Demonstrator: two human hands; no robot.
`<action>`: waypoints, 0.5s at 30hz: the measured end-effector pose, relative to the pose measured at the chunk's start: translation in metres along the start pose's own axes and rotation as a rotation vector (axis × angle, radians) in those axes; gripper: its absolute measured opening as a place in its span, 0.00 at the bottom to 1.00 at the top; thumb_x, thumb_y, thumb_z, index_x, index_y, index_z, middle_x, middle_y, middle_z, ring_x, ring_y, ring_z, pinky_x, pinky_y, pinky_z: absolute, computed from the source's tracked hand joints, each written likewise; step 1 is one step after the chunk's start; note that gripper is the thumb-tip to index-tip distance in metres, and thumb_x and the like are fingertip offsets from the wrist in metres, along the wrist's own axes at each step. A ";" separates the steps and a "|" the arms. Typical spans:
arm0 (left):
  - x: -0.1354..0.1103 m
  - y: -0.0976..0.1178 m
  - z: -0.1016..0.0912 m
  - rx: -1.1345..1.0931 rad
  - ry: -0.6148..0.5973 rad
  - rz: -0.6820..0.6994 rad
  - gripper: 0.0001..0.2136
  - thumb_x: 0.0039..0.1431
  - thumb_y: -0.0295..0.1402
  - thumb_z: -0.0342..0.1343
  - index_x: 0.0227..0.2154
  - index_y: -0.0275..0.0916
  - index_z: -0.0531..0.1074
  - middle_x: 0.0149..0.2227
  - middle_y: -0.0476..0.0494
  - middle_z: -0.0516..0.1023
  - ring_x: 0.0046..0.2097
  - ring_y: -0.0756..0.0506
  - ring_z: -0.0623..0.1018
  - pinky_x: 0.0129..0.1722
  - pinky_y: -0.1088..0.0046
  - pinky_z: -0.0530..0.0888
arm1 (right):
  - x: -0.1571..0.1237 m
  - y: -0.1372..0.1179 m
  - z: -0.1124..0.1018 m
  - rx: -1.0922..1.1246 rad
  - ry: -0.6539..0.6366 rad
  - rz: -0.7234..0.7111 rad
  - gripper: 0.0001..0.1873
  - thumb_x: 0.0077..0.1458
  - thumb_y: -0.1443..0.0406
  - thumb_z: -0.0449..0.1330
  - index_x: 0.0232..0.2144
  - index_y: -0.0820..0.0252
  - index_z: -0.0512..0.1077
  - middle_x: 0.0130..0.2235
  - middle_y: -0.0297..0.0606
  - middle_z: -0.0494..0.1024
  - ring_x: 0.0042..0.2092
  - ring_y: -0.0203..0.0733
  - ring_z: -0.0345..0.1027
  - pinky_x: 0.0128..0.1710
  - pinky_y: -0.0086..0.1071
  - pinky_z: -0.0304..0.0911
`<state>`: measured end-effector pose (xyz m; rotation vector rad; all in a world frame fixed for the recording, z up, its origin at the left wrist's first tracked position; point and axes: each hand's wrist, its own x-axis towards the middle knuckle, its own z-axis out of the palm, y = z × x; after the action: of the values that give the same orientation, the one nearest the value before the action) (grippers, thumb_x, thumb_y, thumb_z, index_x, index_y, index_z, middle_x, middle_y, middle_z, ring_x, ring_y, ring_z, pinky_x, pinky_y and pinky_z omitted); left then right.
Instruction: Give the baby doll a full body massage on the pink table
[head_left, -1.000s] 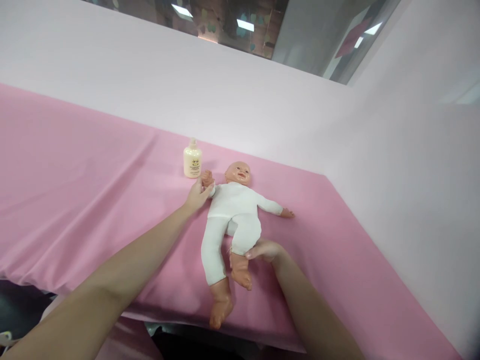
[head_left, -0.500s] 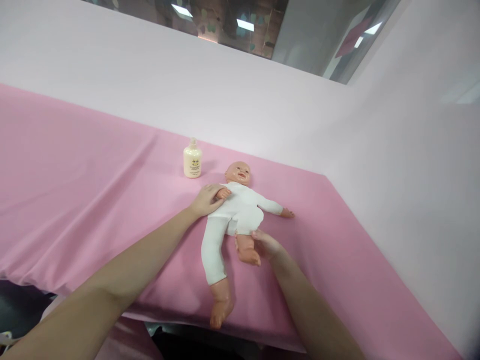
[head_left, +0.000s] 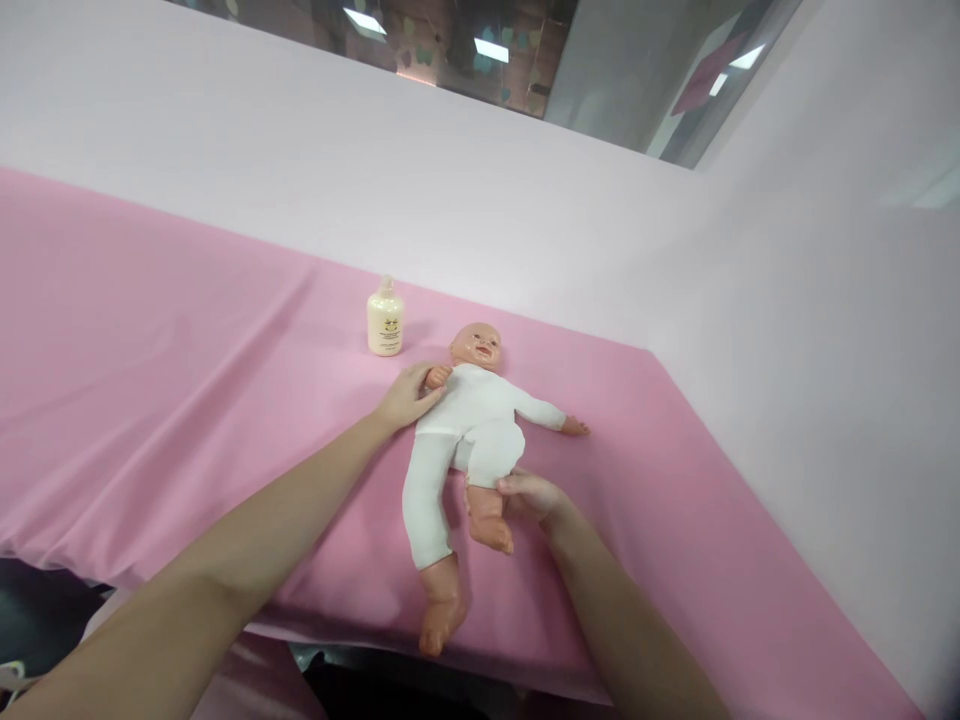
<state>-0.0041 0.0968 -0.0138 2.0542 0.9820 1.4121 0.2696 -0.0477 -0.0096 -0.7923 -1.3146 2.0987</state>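
A baby doll (head_left: 469, 425) in a white bodysuit lies on its back on the pink-covered table (head_left: 187, 380), head pointing away from me. My left hand (head_left: 409, 395) is closed round the doll's arm, folded up near its shoulder. My right hand (head_left: 529, 495) grips the doll's bent leg at the knee; the bare foot sticks out to the left of my fingers. The doll's other arm lies stretched out to the right, and its other leg lies straight toward the table's front edge.
A small cream lotion bottle (head_left: 385, 318) stands upright just behind and left of the doll's head. Pale pink walls (head_left: 787, 350) close in the table at the back and right. The table's front edge runs just below the doll's foot.
My left hand moved the doll's arm from beside the bottle onto its chest, then back up a little to the shoulder. My right hand pushed the bent leg up toward the belly, then lowered it partway.
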 end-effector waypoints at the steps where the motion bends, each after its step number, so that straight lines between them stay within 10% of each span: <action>1: 0.000 0.000 0.000 -0.026 0.008 -0.005 0.15 0.65 0.48 0.61 0.44 0.42 0.77 0.46 0.37 0.85 0.51 0.35 0.82 0.59 0.51 0.78 | -0.001 -0.001 0.001 -0.004 -0.010 0.029 0.32 0.47 0.49 0.80 0.47 0.61 0.81 0.42 0.43 0.85 0.41 0.46 0.77 0.44 0.38 0.71; 15: -0.001 -0.008 0.001 -0.083 0.032 0.000 0.15 0.67 0.46 0.59 0.46 0.41 0.74 0.47 0.38 0.84 0.51 0.37 0.82 0.60 0.54 0.78 | -0.001 -0.002 0.003 0.035 0.002 0.016 0.35 0.48 0.51 0.80 0.53 0.62 0.80 0.47 0.43 0.85 0.48 0.48 0.78 0.50 0.39 0.71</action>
<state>-0.0059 0.1013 -0.0201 1.9775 0.9212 1.4654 0.2684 -0.0497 -0.0061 -0.7918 -1.2707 2.1273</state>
